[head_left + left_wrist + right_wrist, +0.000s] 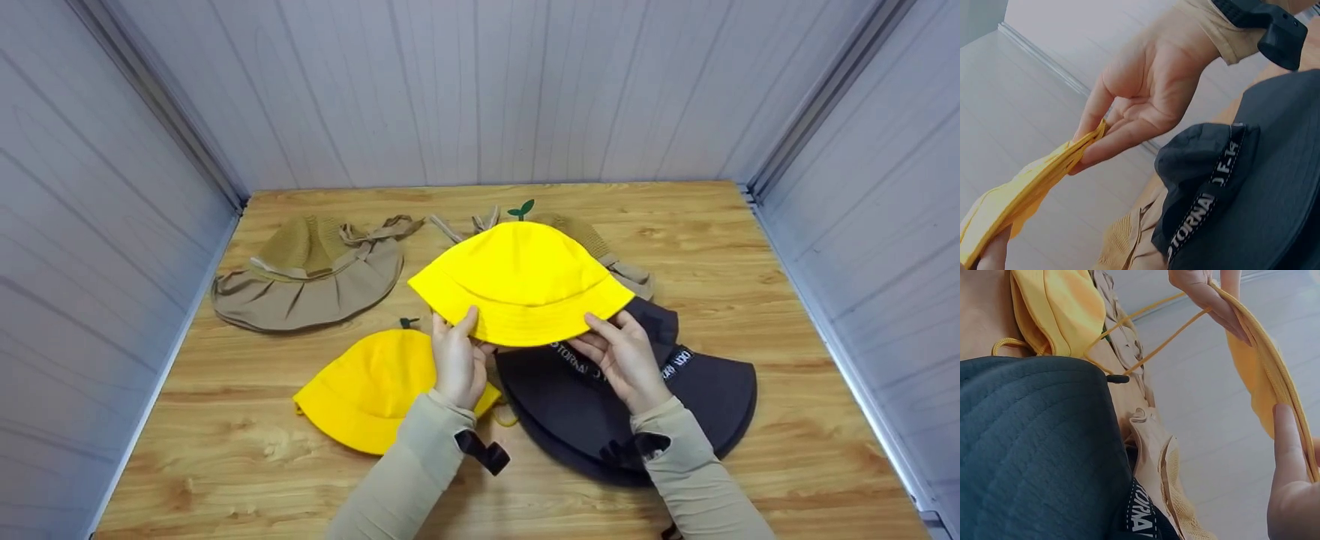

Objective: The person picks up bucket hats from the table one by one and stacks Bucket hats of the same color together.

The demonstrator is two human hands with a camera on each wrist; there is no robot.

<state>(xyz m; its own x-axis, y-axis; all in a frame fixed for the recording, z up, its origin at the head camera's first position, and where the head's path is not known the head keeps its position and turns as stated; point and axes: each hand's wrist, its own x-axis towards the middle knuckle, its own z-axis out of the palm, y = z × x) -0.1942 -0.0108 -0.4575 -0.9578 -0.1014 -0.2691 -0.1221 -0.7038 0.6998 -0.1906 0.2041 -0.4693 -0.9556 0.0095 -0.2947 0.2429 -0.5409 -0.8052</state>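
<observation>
A bucket hat in bright yellow [525, 277], with a green sprout on its crown, is held up above the table, folded flat. My left hand [459, 360] pinches the left part of its brim, thumb in front and fingers behind. On the brim's right part, my right hand [619, 352] grips the same way; the left wrist view shows this right hand [1151, 84] pinching the brim edge. A yellow cord [1157, 343] with a dark toggle hangs down near the left hand [1207, 295] in the right wrist view.
A second yellow hat [375, 382] lies beneath my left forearm. Under my right hand is a black wide-brimmed hat [705, 397] with a lettered band. Further back lie a tan hat with a pleated brim [315, 292] and another tan hat [592, 240], partly hidden. Panel walls [480, 90] enclose the wooden table [202, 457].
</observation>
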